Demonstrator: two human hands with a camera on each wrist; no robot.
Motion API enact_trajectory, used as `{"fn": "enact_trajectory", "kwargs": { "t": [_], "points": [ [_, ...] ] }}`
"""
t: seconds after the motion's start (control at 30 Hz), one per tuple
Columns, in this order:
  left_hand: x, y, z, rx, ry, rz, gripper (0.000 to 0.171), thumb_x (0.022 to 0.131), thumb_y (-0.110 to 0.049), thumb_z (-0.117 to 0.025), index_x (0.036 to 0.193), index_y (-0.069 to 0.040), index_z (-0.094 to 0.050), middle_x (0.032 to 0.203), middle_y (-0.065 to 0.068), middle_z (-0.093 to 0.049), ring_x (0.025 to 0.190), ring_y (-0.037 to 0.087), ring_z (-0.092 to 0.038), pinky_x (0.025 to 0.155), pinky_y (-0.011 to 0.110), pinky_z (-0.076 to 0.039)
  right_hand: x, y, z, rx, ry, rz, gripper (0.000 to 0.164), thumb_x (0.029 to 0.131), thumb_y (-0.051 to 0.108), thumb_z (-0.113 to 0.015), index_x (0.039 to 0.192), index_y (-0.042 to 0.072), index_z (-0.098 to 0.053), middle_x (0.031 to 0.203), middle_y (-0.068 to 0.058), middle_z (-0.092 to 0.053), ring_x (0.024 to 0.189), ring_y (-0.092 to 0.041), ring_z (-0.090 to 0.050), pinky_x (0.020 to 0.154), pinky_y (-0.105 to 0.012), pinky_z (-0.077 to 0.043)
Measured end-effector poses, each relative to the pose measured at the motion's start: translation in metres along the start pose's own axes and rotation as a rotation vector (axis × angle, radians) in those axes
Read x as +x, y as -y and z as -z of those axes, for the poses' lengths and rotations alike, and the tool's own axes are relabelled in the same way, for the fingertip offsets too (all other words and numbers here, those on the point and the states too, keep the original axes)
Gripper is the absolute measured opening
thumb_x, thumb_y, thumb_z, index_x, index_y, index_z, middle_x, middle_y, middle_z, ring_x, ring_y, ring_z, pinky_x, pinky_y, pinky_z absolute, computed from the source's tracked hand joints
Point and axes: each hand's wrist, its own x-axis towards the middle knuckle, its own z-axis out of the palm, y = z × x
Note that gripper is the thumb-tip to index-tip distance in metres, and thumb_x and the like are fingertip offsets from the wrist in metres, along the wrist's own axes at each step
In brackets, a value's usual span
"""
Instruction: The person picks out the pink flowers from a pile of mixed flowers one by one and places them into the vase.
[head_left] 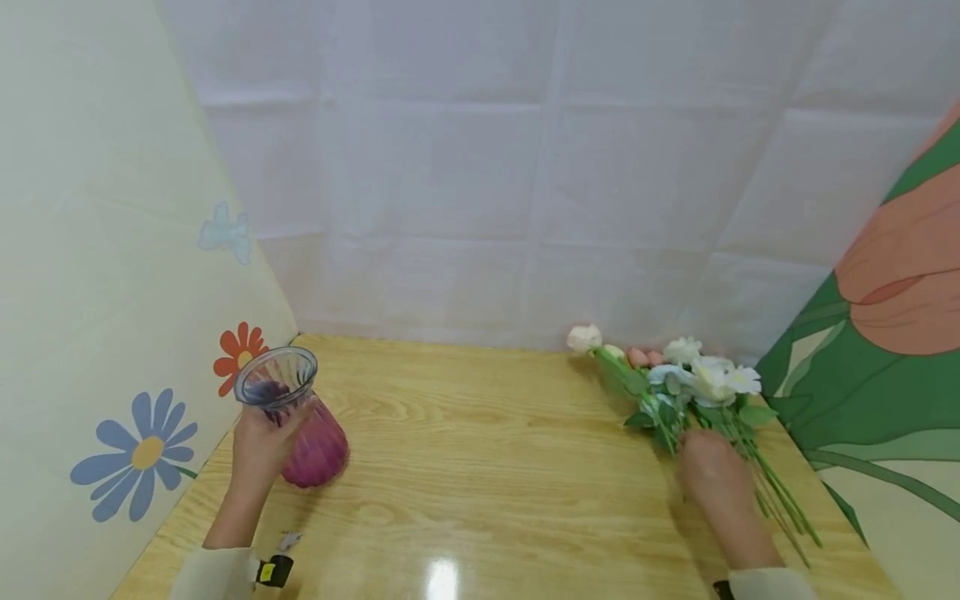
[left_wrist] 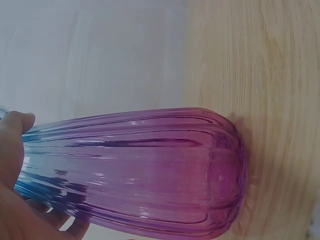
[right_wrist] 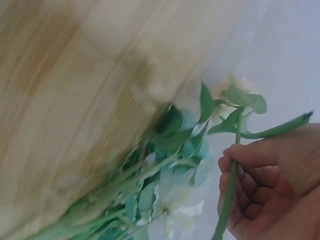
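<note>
At the left of the table, my left hand (head_left: 262, 446) grips a ribbed glass vase (head_left: 318, 446) just below its flared rim. The left wrist view shows the vase (left_wrist: 150, 170) fading from blue at the neck to purple-pink at the base, with fingers curled around the blue part. Over at the right, my right hand (head_left: 716, 475) is at the stems of a pile of flowers (head_left: 712, 379). In the right wrist view, thumb and forefinger pinch a green flower stem (right_wrist: 228, 200). A pale bloom (right_wrist: 242, 85), partly behind leaves, is near its upper end.
Loose green stems (head_left: 787, 496) point toward the table's front right. A pale rose (head_left: 584, 337) lies by the back edge. White cloth (head_left: 525, 167) hangs behind the wooden table (head_left: 480, 450), and printed panels (head_left: 112, 250) stand at both sides.
</note>
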Motion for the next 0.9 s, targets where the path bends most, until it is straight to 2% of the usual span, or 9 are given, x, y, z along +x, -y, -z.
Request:
{"fn": "enact_trajectory", "kwargs": {
  "t": [0.13,0.27,0.43,0.53,0.67,0.9],
  "points": [
    [-0.002,-0.002,0.0,0.031,0.002,0.016,0.076,0.091,-0.036,-0.074,0.148,-0.002,-0.036,0.137,0.03,-0.055,0.13,0.042,-0.049,0.108,0.062,-0.04,-0.001,0.013,-0.007,0.02,-0.006,0.032,0.022,0.098,0.005,-0.051,0.102,-0.006,-0.07,0.093,-0.025,-0.065,0.086,-0.048,-0.064,0.069,-0.059,-0.055],
    [-0.003,-0.002,-0.002,0.039,0.006,0.005,0.076,0.091,-0.036,-0.074,0.148,-0.003,-0.036,0.135,0.03,-0.056,0.127,0.042,-0.051,0.105,0.062,-0.041,-0.005,0.028,-0.013,0.032,-0.016,0.045,0.022,0.098,0.007,-0.054,0.105,-0.006,-0.07,0.094,-0.024,-0.066,0.085,-0.046,-0.065,0.067,-0.058,-0.056],
    [-0.006,-0.001,-0.004,0.025,0.018,-0.001,0.078,0.091,-0.036,-0.075,0.15,-0.005,-0.033,0.136,0.029,-0.056,0.128,0.043,-0.051,0.105,0.062,-0.042,-0.006,0.046,-0.017,0.012,-0.056,0.083,0.016,0.096,0.008,-0.061,0.099,-0.005,-0.07,0.086,-0.021,-0.066,0.078,-0.042,-0.065,0.067,-0.056,-0.055],
    [-0.008,-0.001,-0.004,0.019,0.024,0.005,0.079,0.091,-0.037,-0.075,0.15,-0.005,-0.033,0.139,0.029,-0.054,0.134,0.045,-0.047,0.109,0.064,-0.038,-0.004,0.055,-0.021,0.019,-0.055,0.087,0.014,0.095,0.009,-0.063,0.098,-0.004,-0.07,0.087,-0.019,-0.066,0.078,-0.041,-0.066,0.067,-0.055,-0.056],
    [-0.01,-0.003,-0.006,0.017,0.033,0.009,0.077,0.091,-0.037,-0.075,0.148,-0.003,-0.036,0.137,0.029,-0.055,0.133,0.045,-0.048,0.109,0.063,-0.039,-0.003,0.064,-0.028,0.051,-0.045,0.102,0.014,0.094,0.009,-0.063,0.097,-0.002,-0.07,0.089,-0.017,-0.067,0.081,-0.04,-0.066,0.07,-0.055,-0.056],
    [-0.015,-0.008,-0.008,0.007,0.052,0.028,0.077,0.091,-0.037,-0.074,0.148,-0.003,-0.035,0.138,0.029,-0.054,0.133,0.045,-0.048,0.109,0.063,-0.04,-0.001,0.072,-0.041,0.093,-0.063,0.127,0.01,0.089,0.006,-0.063,0.085,0.0,-0.07,0.081,-0.015,-0.068,0.072,-0.036,-0.066,0.062,-0.051,-0.055]
  ]
}}
